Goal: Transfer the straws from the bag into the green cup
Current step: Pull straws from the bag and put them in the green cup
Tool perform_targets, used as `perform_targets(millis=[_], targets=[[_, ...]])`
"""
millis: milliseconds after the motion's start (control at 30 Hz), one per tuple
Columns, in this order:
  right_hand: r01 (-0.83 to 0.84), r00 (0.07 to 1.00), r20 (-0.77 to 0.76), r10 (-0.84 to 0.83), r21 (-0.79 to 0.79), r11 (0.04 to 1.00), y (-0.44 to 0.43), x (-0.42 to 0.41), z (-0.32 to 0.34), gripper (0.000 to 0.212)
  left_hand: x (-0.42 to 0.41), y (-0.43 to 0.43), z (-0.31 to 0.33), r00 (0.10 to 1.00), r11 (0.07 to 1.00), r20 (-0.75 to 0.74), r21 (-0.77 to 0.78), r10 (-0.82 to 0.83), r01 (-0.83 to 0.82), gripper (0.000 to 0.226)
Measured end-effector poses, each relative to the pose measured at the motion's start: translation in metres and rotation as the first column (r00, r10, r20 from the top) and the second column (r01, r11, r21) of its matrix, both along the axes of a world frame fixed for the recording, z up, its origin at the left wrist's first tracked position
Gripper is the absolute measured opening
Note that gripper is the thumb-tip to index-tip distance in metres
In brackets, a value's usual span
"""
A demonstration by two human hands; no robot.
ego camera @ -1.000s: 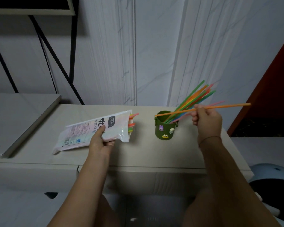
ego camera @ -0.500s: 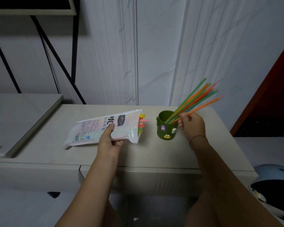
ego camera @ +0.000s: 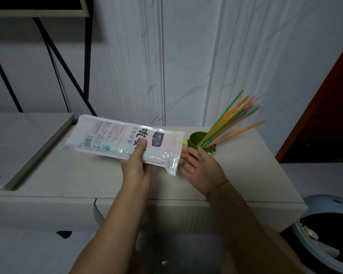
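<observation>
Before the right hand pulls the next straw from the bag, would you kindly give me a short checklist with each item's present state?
1. Left hand holds the bag: ok.
2. Bag mouth faces the green cup: ok.
3. Straw ends stick out of the mouth: ok.
4. Right hand open at those ends, no grip yet: ok.
5. Cup upright, straws in the cup leaning away from the bag: ok.
6. Number of straws left in the bag: cannot tell.
</observation>
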State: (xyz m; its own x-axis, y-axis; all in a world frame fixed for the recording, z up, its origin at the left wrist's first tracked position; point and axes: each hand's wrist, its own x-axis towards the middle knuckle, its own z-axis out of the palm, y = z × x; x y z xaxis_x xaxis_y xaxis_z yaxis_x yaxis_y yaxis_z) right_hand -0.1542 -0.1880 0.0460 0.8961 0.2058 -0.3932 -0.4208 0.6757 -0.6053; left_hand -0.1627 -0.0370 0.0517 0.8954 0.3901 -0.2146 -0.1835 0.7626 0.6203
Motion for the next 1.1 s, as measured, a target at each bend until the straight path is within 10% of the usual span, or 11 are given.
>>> perform_targets(millis=[633, 1100], targets=[[0.058, 0.993, 0.093, -0.073, 0.151, 0.987, 0.028, 0.006, 0.023, 0.023, -0.006, -0.006, 0.018, 0.984, 0.957, 0.172, 0.278, 0.039, -0.087, 0.063], [0.081, 0.980, 0.174, -0.098, 0.102, 0.991, 0.023, 0.007, 0.011, 0.025, -0.004, -0.001, 0.010, 0.986, 0.977, 0.167, 0.207, 0.015, -0.050, 0.054]])
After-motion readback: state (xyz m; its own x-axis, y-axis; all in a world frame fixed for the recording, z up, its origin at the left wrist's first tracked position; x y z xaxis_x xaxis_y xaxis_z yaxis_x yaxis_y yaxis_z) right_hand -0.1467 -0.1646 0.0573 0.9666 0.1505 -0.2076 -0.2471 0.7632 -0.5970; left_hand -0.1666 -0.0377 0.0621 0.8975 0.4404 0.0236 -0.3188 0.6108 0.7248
